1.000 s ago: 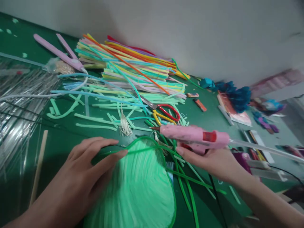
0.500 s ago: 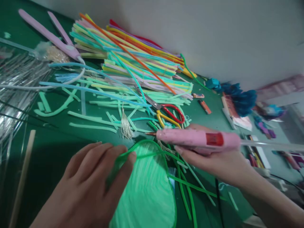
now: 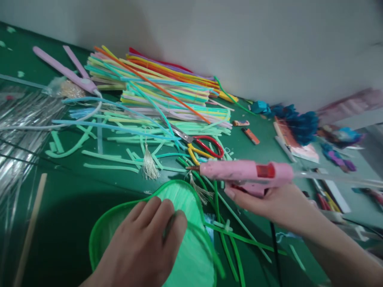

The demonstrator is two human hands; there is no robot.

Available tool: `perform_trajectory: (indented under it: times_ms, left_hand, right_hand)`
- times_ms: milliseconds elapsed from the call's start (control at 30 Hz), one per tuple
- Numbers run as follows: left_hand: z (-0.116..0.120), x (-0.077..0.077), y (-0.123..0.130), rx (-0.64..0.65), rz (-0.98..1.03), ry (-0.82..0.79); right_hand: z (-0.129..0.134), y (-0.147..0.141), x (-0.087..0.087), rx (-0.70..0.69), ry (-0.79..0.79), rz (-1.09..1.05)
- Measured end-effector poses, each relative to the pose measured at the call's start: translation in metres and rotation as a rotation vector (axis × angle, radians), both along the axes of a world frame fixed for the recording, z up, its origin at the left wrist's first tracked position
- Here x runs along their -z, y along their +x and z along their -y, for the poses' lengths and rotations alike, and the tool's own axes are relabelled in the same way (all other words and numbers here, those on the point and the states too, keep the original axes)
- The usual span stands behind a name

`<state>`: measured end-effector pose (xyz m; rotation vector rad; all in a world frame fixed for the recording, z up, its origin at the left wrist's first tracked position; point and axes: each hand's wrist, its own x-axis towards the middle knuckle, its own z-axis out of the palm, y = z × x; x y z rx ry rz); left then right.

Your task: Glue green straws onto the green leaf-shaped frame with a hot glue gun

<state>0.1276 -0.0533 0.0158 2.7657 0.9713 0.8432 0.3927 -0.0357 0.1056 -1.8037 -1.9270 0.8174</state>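
Observation:
My right hand (image 3: pixel 275 205) is wrapped round the handle of a pink glue gun (image 3: pixel 230 171), its nozzle pointing left above the table. Beneath my left hand (image 3: pixel 149 239) lies a light green, rounded, lobed panel (image 3: pixel 176 195) edged in darker green. The fingers of that hand are curled and pressed together on a dark green pipe cleaner (image 3: pixel 219 263), which trails down to the right across the panel. The panel's lower middle is hidden behind the hand. Just beyond the nozzle lie scissors (image 3: pixel 206 147) with one red and one yellow handle, beside two pale tassels (image 3: pixel 149 163).
Bundles of coloured pipe cleaners (image 3: pixel 167 87) lie along the wall, cut green pieces in front. A pink hair straightener (image 3: pixel 66 71) and clear strips (image 3: pixel 20 115) are at left, near a wooden stick (image 3: pixel 31 227). An orange lighter (image 3: pixel 250 136) lies at right.
My left hand has moved right and inward over the panel with the pipe cleaner, uncovering the panel's left lobe. The glue gun has stayed nearly level, and the camera view has shifted slightly.

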Motion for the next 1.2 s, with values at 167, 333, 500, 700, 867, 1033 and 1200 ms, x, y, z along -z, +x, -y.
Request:
perform_trajectory:
  times_ms: [167, 333, 500, 700, 867, 1033, 1200]
  left_hand:
    - [0.008, -0.013, -0.007, 0.084, -0.144, 0.098]
    - [0.012, -0.016, -0.01, 0.102, -0.237, 0.083]
    - [0.014, -0.018, -0.012, 0.124, -0.277, 0.058]
    - [0.013, -0.018, -0.013, 0.138, -0.256, 0.055]
    - [0.015, -0.013, -0.012, 0.122, -0.199, 0.075]
    - [0.017, -0.011, -0.01, 0.109, -0.2, 0.073]
    - [0.016, -0.012, -0.011, 0.106, -0.185, 0.069]
  right_hand:
    - [0.001, -0.023, 0.009, -0.16, -0.187, -0.12]
    - [-0.002, -0.041, 0.014, -0.133, -0.259, -0.173]
    - [0.0, -0.048, 0.019, -0.05, -0.284, -0.169]
    - [0.001, -0.051, 0.022, -0.069, -0.292, -0.145]
    - [0.0, -0.055, 0.022, -0.057, -0.269, -0.083]
    - [0.0, -0.055, 0.023, -0.065, -0.237, -0.088]
    - [-0.001, -0.056, 0.024, -0.056, -0.269, -0.105]
